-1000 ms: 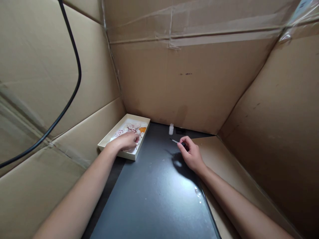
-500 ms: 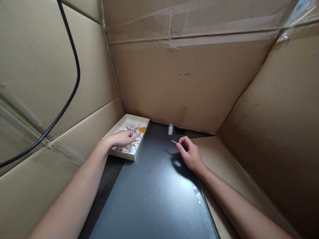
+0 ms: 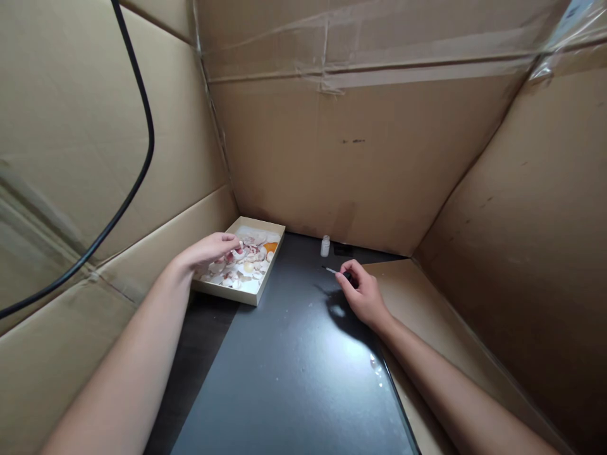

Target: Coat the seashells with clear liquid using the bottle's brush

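Inside a corner of taped cardboard walls [image 3: 355, 177], working bare-handed at a dark grey surface [image 3: 275, 354]. Hovering the left hand [image 3: 213, 248] over the left side of a shallow cream box [image 3: 234, 295] of loose seashells [image 3: 249, 266], with fingers [image 3: 230, 240] curled nearly together at the tips. Possibly pinching a small whitish shell there; too small to confirm, so not calling it. Holding an applicator brush [image 3: 331, 270] in the right hand [image 3: 360, 291], with thumb and forefinger closed on its black cap, pointing the thin pale stem and dark tip leftward above the surface. Seeing a small translucent bottle [image 3: 325, 248] standing upright near the back wall, just beyond the brush, looking uncapped.

Judging the shells light and stiff, likely brittle at thin rims, maybe slippery where smooth. Favouring a gentle pinch across the thicker part of each, avoiding squeezing on edges. Judging the brush light too, with a rigid cap and a soft, perhaps wet tip; favouring the cap for the hold. Treating the bottle as light and easy to knock over; favouring a grip round the body, below the neck.
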Demonstrator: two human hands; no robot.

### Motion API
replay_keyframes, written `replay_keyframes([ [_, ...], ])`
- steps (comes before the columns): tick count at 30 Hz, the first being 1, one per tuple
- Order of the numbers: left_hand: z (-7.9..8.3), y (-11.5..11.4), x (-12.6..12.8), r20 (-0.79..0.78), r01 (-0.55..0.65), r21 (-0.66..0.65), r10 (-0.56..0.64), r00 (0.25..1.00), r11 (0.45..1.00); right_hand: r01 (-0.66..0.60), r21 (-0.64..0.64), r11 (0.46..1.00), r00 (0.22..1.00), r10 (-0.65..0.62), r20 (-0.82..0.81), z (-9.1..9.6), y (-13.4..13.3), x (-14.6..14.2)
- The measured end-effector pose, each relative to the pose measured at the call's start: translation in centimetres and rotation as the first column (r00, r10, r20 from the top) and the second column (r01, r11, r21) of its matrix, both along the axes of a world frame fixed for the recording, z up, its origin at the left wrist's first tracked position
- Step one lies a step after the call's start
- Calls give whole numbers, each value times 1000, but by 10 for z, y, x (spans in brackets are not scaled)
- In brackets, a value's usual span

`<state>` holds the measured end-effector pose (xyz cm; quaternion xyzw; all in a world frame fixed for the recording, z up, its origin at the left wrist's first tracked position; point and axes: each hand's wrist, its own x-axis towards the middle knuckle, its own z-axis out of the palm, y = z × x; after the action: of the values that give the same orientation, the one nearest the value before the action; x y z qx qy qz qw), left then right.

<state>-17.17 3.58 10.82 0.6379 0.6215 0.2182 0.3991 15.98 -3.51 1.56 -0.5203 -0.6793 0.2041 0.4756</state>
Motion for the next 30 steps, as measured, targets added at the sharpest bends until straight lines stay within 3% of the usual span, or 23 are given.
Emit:
replay_keyframes([
  [6,2,-3,12,-27,7,101,-4,1000,995,-3,-8,1000,1000,3,0,0,0,0],
  [11,8,-14,27,-18,232,-2,-232,972,973,-5,-22,1000,1000,5,-4,1,-1,0],
  [14,13,-21,37,8,302,-58,-303,953,951,4,-28,1000,1000,-5,-20,1,0,-1],
  [19,18,-32,68,130,441,8,-438,889,897,12,-34,999,997,-15,-78,2,1,-1],
  [22,8,-45,103,137,524,12,-520,843,852,21,-28,999,993,-24,-118,2,2,-1],
  [25,-16,-68,144,122,567,40,-568,814,822,40,-10,999,986,-41,-159,0,5,0],
  [28,-41,-96,178,51,619,173,-634,771,766,59,-9,998,986,-60,-155,-3,7,2],
  [30,-54,-109,192,-73,669,254,-676,733,698,75,-17,997,987,-77,-138,-4,8,4],
])
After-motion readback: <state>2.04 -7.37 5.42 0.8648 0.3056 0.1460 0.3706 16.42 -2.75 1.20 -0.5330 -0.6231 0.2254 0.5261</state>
